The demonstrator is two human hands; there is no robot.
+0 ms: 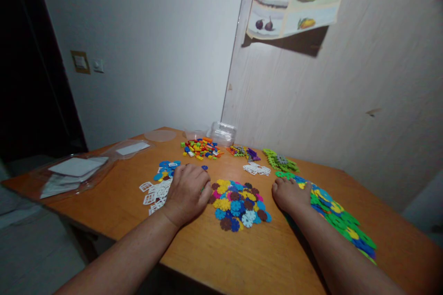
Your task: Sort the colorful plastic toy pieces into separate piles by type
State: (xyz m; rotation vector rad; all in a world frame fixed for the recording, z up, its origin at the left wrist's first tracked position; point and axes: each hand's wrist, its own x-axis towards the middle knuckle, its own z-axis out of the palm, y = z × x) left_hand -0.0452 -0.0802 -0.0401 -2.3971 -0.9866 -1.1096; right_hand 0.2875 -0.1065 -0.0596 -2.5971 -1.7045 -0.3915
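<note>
My left hand [188,191] rests on the table between a pile of white window-shaped pieces [159,192] and a central heap of coloured flower discs [238,203]. Its fingers are bent and close together, and what lies beneath them is hidden. At the left edge of a long spread of green, blue and yellow discs [341,219] is my right hand [290,194], palm down. Its fingers are partly apart, and nothing shows in them. Blue discs [167,168] lie just beyond my left hand. Some white pieces [256,169] sit behind the central heap.
On the wooden table [263,260], small coloured bricks [202,148], purple and mixed pieces [244,152] and green pieces [279,160] lie at the back. A clear plastic box [223,133] stands near the wall. Clear lids and white papers [76,167] are at the left.
</note>
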